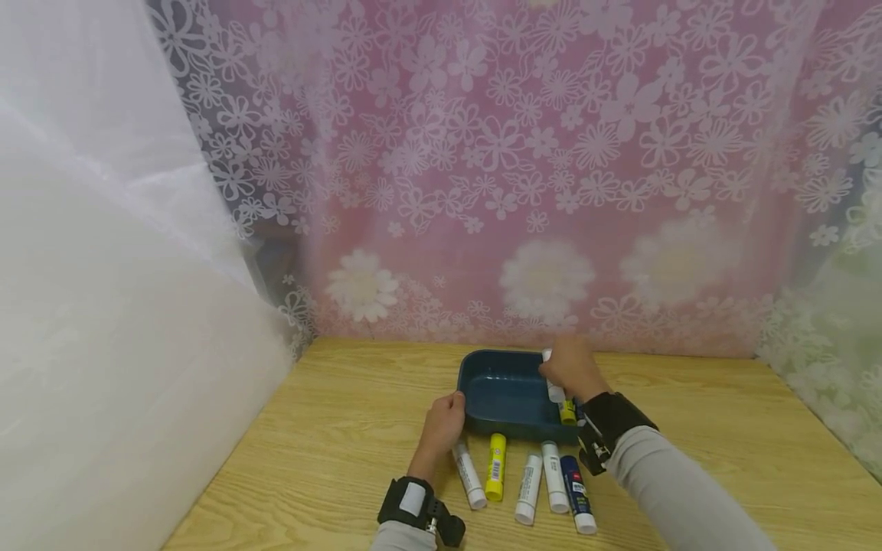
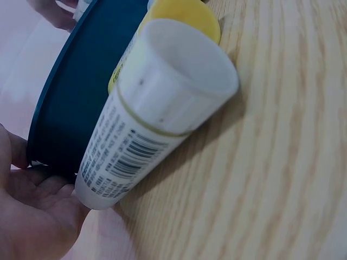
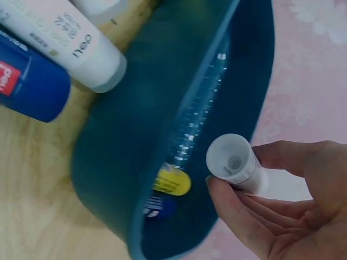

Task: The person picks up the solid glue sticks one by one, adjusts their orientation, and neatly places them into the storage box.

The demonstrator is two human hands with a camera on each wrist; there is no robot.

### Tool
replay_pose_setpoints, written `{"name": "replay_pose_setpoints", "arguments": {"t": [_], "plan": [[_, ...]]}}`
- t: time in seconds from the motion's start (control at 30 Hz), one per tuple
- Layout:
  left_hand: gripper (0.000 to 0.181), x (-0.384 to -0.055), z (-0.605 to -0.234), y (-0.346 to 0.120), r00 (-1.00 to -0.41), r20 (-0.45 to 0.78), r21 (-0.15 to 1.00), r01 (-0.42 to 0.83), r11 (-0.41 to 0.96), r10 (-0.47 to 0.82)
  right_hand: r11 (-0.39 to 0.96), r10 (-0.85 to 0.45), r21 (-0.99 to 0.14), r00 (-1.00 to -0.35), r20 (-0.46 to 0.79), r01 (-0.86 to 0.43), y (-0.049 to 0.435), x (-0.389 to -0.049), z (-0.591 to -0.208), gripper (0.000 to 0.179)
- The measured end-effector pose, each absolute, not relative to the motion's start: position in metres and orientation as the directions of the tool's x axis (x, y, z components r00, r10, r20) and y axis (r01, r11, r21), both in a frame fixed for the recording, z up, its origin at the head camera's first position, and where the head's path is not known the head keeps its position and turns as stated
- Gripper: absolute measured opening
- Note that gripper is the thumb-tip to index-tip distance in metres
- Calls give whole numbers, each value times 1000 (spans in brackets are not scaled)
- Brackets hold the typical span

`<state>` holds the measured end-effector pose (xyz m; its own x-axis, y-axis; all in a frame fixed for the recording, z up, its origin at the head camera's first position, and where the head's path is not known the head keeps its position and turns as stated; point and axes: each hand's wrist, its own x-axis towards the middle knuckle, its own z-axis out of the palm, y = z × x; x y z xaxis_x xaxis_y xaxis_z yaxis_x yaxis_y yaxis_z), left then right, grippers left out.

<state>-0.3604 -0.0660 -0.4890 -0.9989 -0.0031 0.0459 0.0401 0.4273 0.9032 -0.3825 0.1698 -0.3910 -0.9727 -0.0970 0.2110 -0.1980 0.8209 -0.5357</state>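
A dark blue-green tray [image 1: 513, 432] stands on the table. My left hand [image 1: 443, 425] grips its left front corner, thumb at the rim and fingers lower down. Over the tray's right end, my right hand [image 1: 573, 369] pinches a white glue stick [image 3: 236, 162] between thumb and fingers, its round end facing the right wrist camera. Below it inside the tray lie a yellow glue stick [image 3: 172, 181] and a blue one [image 3: 158, 206]. Close to my left hand, a white glue stick [image 2: 135, 130] with a barcode lies against the tray's outside.
In front of the tray lie a yellow glue stick [image 1: 495, 468], two more white glue sticks [image 1: 528, 488] and a blue one with a white end [image 1: 577, 496]. Behind the wooden table [image 1: 331, 444] hangs a flowered curtain [image 1: 482, 191]; a white sheet [image 1: 124, 306] hangs at left.
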Motion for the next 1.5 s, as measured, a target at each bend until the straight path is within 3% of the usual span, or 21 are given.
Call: {"name": "replay_pose_setpoints", "arguments": {"t": [0.2,0.57,0.73,0.9,1.5], "plan": [[41,-361,-490,-66,-998,55,901,43,432,-15,813,-37,-568,-984,177,-133,169,-383,-408,33],[42,-361,-491,-66,-999,50,910,42,413,-10,871,18,-488,-991,130,-49,167,-384,-428,39],[42,-361,-491,-67,-999,40,910,30,414,-17,882,43,-472,-993,111,-14,163,-380,-427,27],[42,-360,-490,-67,-999,49,910,38,414,-15,889,51,-457,-989,136,-17,160,-379,-429,13],[42,-359,-491,-67,-999,36,912,30,409,-8,875,35,-480,-981,189,-61,157,-377,-435,17]]}}
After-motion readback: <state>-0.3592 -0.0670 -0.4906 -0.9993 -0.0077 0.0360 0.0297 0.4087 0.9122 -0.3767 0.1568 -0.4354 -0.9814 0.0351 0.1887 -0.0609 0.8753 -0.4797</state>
